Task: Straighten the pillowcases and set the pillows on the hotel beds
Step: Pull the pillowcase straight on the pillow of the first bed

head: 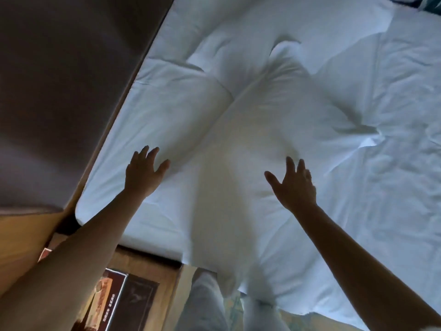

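Observation:
A long white pillow point(241, 149) in its case lies on the bed, blurred, running from the near edge toward the middle. A second white pillow point(181, 106) rests beside it against the headboard. My left hand point(143, 173) hovers with fingers spread at the left side of the long pillow, holding nothing. Fingers also spread and empty, my right hand point(294, 185) is over the pillow's right side. White sheets point(381, 115) cover the bed and are creased on the right.
A dark padded headboard point(59, 91) with a wooden frame runs along the left. A wooden nightstand point(148, 271) with printed cards stands below the bed's corner. My legs point(207, 304) are at the bottom edge.

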The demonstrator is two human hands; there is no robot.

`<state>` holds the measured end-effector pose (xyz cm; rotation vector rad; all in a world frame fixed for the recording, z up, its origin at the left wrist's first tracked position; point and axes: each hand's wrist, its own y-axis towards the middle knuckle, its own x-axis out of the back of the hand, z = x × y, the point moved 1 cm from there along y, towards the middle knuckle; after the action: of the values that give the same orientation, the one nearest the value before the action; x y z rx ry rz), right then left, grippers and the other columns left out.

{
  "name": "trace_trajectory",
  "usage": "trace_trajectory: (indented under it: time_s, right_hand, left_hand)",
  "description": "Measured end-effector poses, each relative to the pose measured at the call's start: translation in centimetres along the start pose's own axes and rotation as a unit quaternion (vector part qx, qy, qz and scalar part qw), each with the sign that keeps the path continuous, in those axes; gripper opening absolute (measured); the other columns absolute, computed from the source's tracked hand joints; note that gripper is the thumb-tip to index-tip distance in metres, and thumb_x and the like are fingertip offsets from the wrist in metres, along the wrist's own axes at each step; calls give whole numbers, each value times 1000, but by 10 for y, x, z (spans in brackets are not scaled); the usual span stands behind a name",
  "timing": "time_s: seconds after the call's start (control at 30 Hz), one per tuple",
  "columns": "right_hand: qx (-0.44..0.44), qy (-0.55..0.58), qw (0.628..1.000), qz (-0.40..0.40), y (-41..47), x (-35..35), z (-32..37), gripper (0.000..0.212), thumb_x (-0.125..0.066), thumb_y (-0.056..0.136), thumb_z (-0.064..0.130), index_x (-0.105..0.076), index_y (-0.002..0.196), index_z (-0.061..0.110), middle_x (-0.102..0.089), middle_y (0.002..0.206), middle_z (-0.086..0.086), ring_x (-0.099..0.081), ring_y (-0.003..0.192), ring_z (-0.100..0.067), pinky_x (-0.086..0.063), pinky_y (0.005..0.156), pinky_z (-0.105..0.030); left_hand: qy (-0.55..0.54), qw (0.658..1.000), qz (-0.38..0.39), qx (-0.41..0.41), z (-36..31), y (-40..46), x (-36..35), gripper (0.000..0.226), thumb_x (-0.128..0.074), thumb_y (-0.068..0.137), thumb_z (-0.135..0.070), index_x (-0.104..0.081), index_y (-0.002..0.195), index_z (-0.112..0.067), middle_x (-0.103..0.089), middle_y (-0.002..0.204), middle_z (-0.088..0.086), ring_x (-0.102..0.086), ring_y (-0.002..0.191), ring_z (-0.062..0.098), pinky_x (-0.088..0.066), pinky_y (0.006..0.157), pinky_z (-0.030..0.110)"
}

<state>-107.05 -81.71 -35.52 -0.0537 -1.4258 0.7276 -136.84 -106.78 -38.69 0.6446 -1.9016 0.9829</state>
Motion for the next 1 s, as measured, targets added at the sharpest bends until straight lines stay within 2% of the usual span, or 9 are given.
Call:
trace_trajectory:
  time_s: [0.17,0.27,0.37,0.5,0.6,0.77,0.83,0.93,1.0]
  right_hand:
    - [-71,69,995,-25,6,-49,-8,97,-53,90,72,-12,162,21,-8,168,-18,-25,149,-45,-43,105,-64]
    - [-117,126,985,-24,9,-61,-16,105,-55,85,77,-11,162,20,-17,166,-17,-42,139,-46,-44,105,-56]
    - [-166,187,968,2,10,-71,-16,111,-56,85,77,-6,163,17,-27,163,-17,-46,138,-43,-40,110,-48]
    - [-202,244,948,14,13,-84,-13,111,-55,88,74,1,162,14,-41,154,-19,-48,136,-43,-40,110,-48]
    - [-229,259,937,51,21,-88,-21,116,-56,86,76,2,161,9,-43,155,-23,-47,139,-42,-39,113,-45]
    - [-304,331,888,100,28,-93,-52,115,-64,77,80,-25,154,4,-48,151,-20,-51,135,-42,-49,106,-52]
    - [-305,336,885,106,27,-96,-63,103,-57,81,80,-37,154,10,-48,151,-19,-51,134,-42,-51,104,-55]
    - [-335,358,860,144,20,-100,-84,92,-50,86,78,-48,148,10,-54,144,-16,-54,130,-41,-55,96,-51]
    - [-350,390,837,161,14,-99,-100,79,-57,87,70,-56,136,8,-60,133,-13,-61,119,-40,-60,81,-49]
  left_hand:
    - [6,997,76,5,5,40,-30,70,-47,100,-60,-38,158,-22,-29,168,8,-21,156,33,-22,124,47]
    - [-58,985,162,19,0,49,-44,82,-42,94,-72,-36,159,-23,-35,166,6,-31,153,27,-25,124,42]
    - [-61,970,228,63,-4,46,-60,76,-33,100,-65,-31,160,-20,-32,167,8,-37,150,32,-28,120,41]
    - [-57,972,196,112,-4,41,-64,81,-33,98,-72,-43,151,-12,-50,151,19,-49,137,39,-37,113,47]
    - [-61,969,205,124,-12,35,-53,84,-32,94,-80,-58,131,-8,-61,135,19,-56,123,37,-39,96,40]
    - [-116,964,211,112,-26,11,-36,94,-35,69,-94,-64,109,-14,-68,107,9,-62,97,33,-46,81,38]
    - [-153,960,209,106,-34,1,-31,78,-48,75,-88,-66,104,-18,-71,104,9,-66,95,32,-47,76,37]
    - [-186,955,216,77,-50,-19,-23,46,-57,92,-68,-68,112,-28,-73,114,7,-69,106,30,-53,93,42]
    - [-192,958,203,63,-65,-35,-19,49,-57,93,-66,-71,113,-23,-75,110,10,-71,102,34,-55,93,45]
